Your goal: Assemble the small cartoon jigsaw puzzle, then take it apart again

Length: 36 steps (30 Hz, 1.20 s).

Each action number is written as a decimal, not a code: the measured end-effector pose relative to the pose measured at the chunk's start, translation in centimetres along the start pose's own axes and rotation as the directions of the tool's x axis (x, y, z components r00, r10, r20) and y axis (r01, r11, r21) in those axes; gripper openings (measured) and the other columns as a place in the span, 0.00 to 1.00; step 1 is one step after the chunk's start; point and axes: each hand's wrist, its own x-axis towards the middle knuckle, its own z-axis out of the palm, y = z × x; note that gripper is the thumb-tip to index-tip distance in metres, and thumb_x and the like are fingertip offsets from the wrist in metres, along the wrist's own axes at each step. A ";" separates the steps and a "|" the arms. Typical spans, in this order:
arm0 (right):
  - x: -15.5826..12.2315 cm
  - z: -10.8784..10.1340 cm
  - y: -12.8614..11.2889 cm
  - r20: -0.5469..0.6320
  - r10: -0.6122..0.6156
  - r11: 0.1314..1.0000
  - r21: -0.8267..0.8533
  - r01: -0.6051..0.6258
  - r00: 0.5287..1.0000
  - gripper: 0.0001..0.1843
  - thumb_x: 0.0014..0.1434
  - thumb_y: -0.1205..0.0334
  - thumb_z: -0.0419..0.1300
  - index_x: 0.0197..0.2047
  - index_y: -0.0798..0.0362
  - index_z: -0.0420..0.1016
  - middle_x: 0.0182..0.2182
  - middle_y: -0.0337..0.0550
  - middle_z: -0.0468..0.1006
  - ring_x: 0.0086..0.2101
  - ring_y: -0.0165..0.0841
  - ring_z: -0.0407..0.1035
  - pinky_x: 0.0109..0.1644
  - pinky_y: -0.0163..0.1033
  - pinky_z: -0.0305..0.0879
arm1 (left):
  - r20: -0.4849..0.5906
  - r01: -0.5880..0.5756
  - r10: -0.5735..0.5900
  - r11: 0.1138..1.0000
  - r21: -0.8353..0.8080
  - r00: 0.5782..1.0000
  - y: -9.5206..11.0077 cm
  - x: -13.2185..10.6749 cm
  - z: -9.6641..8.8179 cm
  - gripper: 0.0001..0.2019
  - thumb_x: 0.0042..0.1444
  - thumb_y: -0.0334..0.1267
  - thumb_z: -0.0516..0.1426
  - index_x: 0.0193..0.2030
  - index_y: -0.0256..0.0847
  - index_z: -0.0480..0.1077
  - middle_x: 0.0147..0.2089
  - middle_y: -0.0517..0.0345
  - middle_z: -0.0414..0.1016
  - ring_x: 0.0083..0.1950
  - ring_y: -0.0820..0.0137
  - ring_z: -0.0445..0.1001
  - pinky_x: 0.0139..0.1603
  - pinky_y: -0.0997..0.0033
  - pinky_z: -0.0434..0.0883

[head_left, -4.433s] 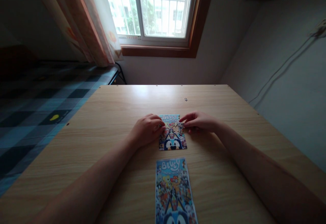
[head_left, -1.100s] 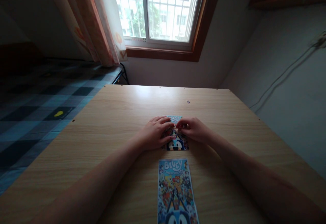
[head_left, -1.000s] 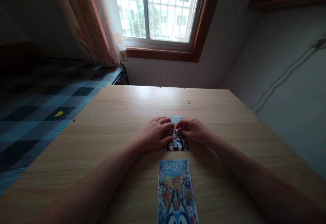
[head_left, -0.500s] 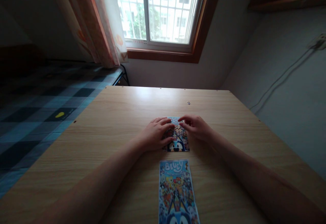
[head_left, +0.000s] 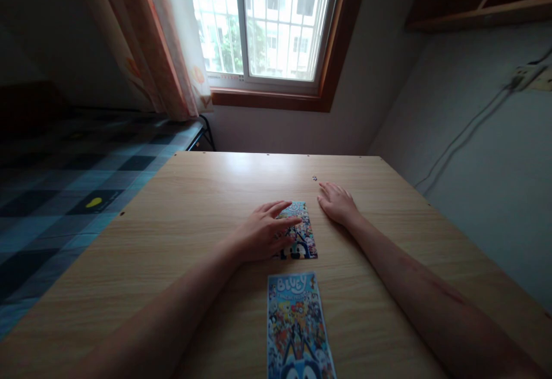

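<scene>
A small jigsaw puzzle [head_left: 307, 234] with a colourful cartoon print lies flat at the middle of the table. My left hand [head_left: 269, 229] rests over its left side, fingers spread, covering part of the picture. Beyond the puzzle's upper right corner is my right hand [head_left: 337, 202], low over the table with its fingers stretched forward and nothing seen in them. Just past its fingertips sits a tiny loose puzzle piece [head_left: 314, 178]. Nearer to me lies a printed picture sheet [head_left: 297, 321] with "BLUEY" at its top and a matching design.
The wooden table [head_left: 181, 218] reaches toward a barred window [head_left: 280, 22]. A bed with a checked cover [head_left: 129, 166] stands along the left, below a curtain [head_left: 159, 39]. On the right wall, a cable [head_left: 466, 123] hangs from a socket [head_left: 524, 75].
My right hand has left the puzzle and moved forward and right, toward the loose piece, its fingers straightening. My left hand stays on the puzzle, its fingers a little more raised and spread.
</scene>
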 end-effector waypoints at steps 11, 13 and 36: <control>1.0 0.6 -0.5 0.093 0.050 0.995 -0.095 -0.041 0.994 0.31 0.69 0.47 0.44 0.71 0.50 0.57 0.70 0.49 0.53 0.69 0.46 0.47 0.71 0.57 0.41 | 0.039 0.002 0.000 0.999 -0.042 0.999 0.0 0.0 0.0 0.21 0.63 0.51 0.57 0.63 0.60 0.68 0.72 0.54 0.58 0.69 0.51 0.62 0.68 0.39 0.58; 1.9 0.6 -0.4 0.068 0.054 0.995 -0.092 -0.048 0.996 0.32 0.69 0.47 0.46 0.71 0.52 0.58 0.70 0.50 0.55 0.68 0.46 0.49 0.70 0.56 0.44 | -0.009 0.060 -0.061 0.995 -0.074 0.998 -0.2 0.1 0.0 0.23 0.64 0.51 0.55 0.65 0.56 0.66 0.72 0.51 0.58 0.68 0.52 0.63 0.67 0.42 0.62; 6.7 1.0 0.7 -0.135 0.097 0.995 0.040 -0.093 0.986 0.15 0.63 0.53 0.58 0.48 0.44 0.82 0.48 0.41 0.81 0.50 0.37 0.71 0.55 0.37 0.63 | -0.334 0.223 -0.332 0.919 -0.324 0.882 -2.1 0.6 0.5 0.15 0.66 0.40 0.51 0.55 0.39 0.72 0.59 0.46 0.72 0.62 0.59 0.70 0.65 0.52 0.68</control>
